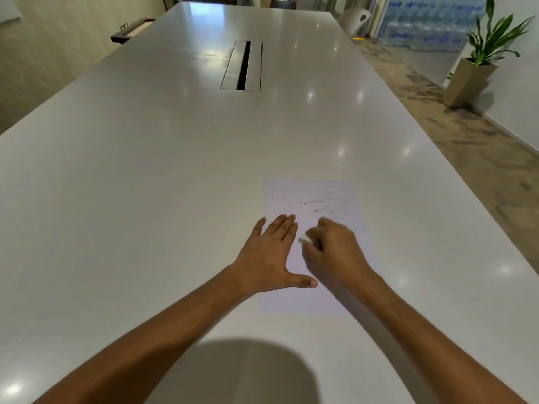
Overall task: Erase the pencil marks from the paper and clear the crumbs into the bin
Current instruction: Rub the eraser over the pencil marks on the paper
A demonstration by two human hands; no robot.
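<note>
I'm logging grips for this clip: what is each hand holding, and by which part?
The right hand pinches a white eraser by its rear end. The left hand holds nothing, pressing flat on the paper.

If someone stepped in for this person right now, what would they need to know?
Left hand: flat, fingers straight, pressing the paper down on the table.
Right hand: grips a white eraser and works it on the sheet's middle; it is blurred.
Done: the middle looks mostly clean.
Left: faint pencil marks and dark crumbs remain near the sheet's far end. Erase those, then gather the crumbs. No bin is in view, so find it first.
</note>
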